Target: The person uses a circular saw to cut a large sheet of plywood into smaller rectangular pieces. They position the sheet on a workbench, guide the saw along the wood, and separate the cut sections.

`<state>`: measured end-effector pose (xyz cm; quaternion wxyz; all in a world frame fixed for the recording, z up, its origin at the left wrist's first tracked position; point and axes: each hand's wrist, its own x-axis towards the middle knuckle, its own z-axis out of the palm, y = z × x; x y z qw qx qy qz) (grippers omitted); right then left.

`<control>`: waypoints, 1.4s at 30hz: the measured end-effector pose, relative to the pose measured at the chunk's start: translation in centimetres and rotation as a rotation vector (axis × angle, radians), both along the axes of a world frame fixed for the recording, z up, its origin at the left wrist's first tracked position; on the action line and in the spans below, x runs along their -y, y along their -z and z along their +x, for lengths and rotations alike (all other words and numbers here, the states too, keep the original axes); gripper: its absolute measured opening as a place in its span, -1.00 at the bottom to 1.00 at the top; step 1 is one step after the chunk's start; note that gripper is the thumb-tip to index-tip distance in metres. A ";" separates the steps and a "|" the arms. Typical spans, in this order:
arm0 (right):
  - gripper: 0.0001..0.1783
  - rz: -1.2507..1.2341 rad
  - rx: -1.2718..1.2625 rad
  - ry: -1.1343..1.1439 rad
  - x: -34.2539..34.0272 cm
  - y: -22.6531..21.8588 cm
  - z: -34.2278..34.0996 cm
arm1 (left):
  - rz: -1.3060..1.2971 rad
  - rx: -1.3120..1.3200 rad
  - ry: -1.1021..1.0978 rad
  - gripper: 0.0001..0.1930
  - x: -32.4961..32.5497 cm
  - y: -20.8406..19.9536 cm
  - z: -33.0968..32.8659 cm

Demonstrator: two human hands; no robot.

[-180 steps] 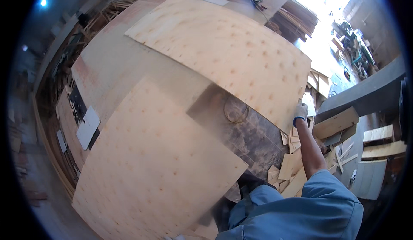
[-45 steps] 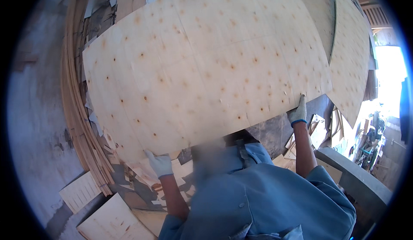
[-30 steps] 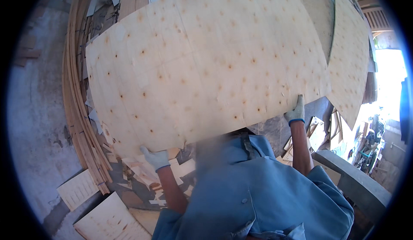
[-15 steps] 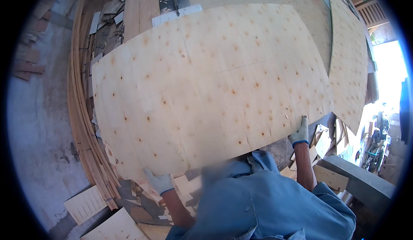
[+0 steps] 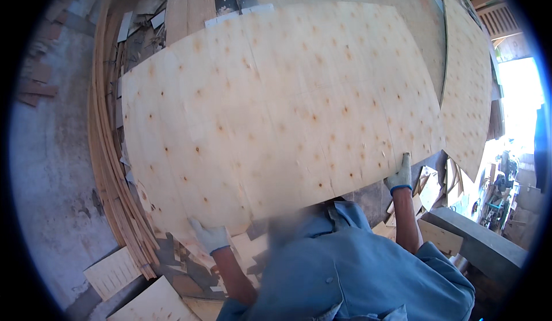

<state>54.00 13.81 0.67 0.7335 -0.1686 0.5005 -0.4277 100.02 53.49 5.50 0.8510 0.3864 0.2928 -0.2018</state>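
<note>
Your two gloved hands, left hand (image 5: 208, 236) and right hand (image 5: 399, 175), clamp fingers on one knotty veneer sheet (image 5: 276, 114), scrap offcuts (image 5: 115, 272) lying below them.

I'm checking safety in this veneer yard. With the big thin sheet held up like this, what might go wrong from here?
The veneer sheet is wide and thin, gripped only at its near edge by the left hand and right hand; it may flex, crack or slip. It also hides the ground ahead, and loose offcuts lie near the person's feet, so tripping seems possible. The neighbouring sheet is close on the right, so the edges might catch.
</note>
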 end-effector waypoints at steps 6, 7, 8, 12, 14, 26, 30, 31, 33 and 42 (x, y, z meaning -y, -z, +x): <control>-0.41 0.116 0.060 0.092 -0.6 -3.9 3.0 | 0.019 -0.005 0.013 -0.41 0.1 -0.2 0.4; -0.41 0.113 0.045 0.085 -0.5 -4.4 3.3 | 0.009 -0.004 0.004 -0.41 0.1 0.1 0.5; -0.41 0.109 0.029 0.078 -0.5 -4.6 3.5 | 0.020 0.003 0.005 -0.41 0.0 0.2 0.5; -0.42 0.061 -0.041 0.023 -0.4 -3.8 2.8 | 0.049 0.040 0.021 -0.40 -0.6 1.1 0.4; -0.42 -0.102 -0.141 -0.128 -0.3 -1.5 1.0 | 0.030 0.040 0.022 -0.40 -0.4 1.1 0.6; -0.41 0.154 0.163 0.142 0.1 -2.9 2.5 | 0.062 0.019 0.047 -0.37 0.7 0.0 0.8; -0.40 0.189 0.114 0.157 -0.1 -4.3 3.7 | 0.063 0.011 0.038 -0.35 0.9 0.1 0.9; -0.40 0.146 0.102 0.100 -0.1 -3.9 3.2 | 0.066 0.010 0.029 -0.35 1.0 0.0 0.9; -0.40 0.114 0.108 0.058 -0.2 -3.2 2.5 | 0.059 0.020 0.026 -0.35 0.3 0.9 1.0; -0.40 0.029 0.020 0.014 -0.5 0.2 0.1 | 0.101 0.011 0.037 -0.34 1.2 -0.1 1.6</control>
